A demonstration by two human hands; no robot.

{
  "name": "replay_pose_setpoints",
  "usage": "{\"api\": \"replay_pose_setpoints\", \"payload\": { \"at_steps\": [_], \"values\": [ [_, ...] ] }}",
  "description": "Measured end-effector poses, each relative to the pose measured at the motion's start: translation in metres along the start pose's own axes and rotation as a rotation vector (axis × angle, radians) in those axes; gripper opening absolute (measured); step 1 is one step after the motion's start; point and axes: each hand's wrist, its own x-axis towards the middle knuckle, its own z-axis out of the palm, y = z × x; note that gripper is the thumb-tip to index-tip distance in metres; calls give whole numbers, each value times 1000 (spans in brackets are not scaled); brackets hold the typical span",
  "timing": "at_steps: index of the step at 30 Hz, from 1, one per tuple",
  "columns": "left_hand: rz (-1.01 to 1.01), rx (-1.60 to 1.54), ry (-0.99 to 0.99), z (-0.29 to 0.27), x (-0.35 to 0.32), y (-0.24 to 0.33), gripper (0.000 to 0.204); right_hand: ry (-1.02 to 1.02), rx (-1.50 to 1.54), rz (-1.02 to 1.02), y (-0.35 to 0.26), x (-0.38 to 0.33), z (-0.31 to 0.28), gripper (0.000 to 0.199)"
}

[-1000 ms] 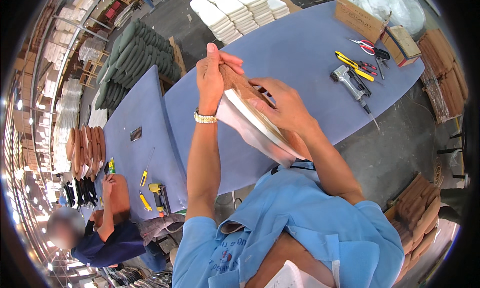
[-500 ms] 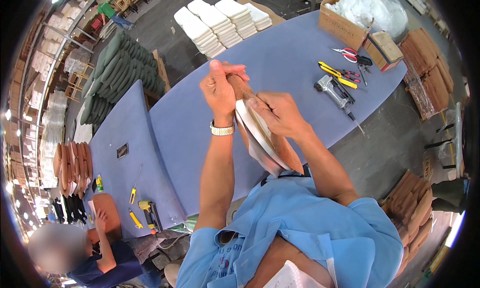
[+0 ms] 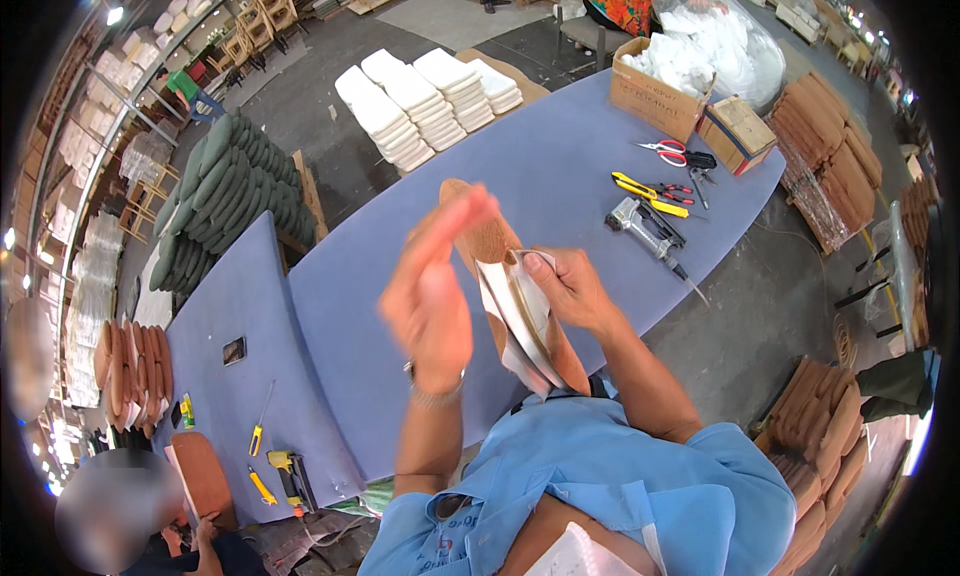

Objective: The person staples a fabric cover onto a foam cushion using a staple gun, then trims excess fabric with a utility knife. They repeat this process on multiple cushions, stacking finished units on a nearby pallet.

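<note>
A brown seat cushion (image 3: 486, 240) stands on edge between my body and the blue table, its lower end against my blue shirt. White padding (image 3: 494, 280) shows along the opening in its brown cover. My right hand (image 3: 573, 288) is closed, thumb against fingers, on the cover's edge at the cushion's right side. On the other side my left hand (image 3: 432, 301) is raised beside the cushion's upper end, its fingers stretched out and blurred by motion. Whether it touches the cover I cannot tell.
On the blue table (image 3: 370, 266) lie a staple gun (image 3: 645, 228), yellow-handled pliers (image 3: 650, 194), red-handled scissors (image 3: 672, 154) and a cardboard box (image 3: 655, 94). Green cushions (image 3: 235, 191) are stacked at left, white pads (image 3: 415, 101) beyond. A co-worker handles another brown cushion (image 3: 203, 476) at lower left.
My left hand has come off the cushion's top and moved down and left. The cushion's upper end now shows. My right hand still grips the cover, a little lower in view.
</note>
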Motion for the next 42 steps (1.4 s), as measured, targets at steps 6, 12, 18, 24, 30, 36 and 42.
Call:
{"api": "replay_pose_setpoints", "payload": {
  "at_steps": [6,12,18,24,30,36,42],
  "values": [
    [368,-65,-538,2,36,146,52,-24,-80,14,1,-6,-2,51],
    [399,-78,-755,19,39,140,51,52,-45,21,0,-6,4,51],
    [384,-95,-774,11,42,135,50,13,-95,43,12,-14,0,44],
    [347,-145,-773,14,31,128,49,-68,-68,23,3,-10,12,39],
    [354,-233,-667,55,18,79,48,-58,31,136,9,-14,9,37],
    [415,-266,-613,127,17,46,47,-99,-42,-90,36,-17,4,43],
    [397,-286,-578,168,25,45,46,-92,245,156,-30,-18,8,49]
  ]
}}
